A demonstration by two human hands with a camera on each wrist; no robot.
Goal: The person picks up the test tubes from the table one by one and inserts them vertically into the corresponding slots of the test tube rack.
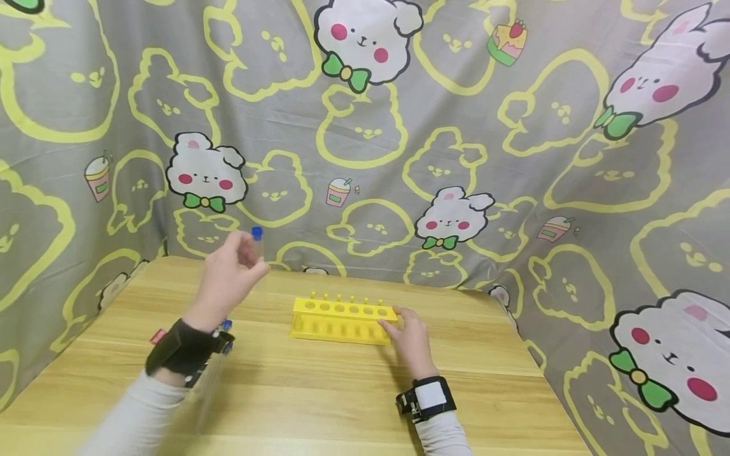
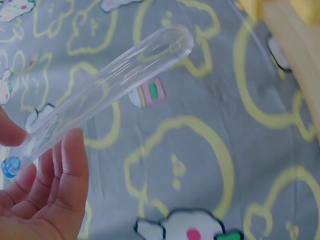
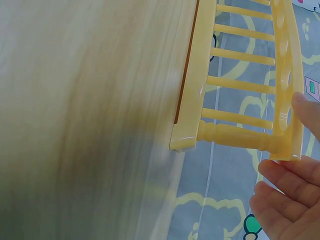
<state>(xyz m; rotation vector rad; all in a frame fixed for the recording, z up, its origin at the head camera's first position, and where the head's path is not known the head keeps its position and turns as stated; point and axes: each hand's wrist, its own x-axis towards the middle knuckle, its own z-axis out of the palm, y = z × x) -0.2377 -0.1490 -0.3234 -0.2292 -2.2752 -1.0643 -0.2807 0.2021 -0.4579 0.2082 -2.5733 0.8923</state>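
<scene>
- Holding a clear test tube near its blue cap, the left hand is raised above the wooden table, fingers pinched on the capped end.
- Tube long axis runs away from the palm, rounded closed end free in the air.
- Yellow test tube rack lies to the right of and below the left hand, well apart; its 6 visible holes look empty.
- Right hand touches the rack's right end with relaxed fingers, and is the nearer hand to it.
</scene>
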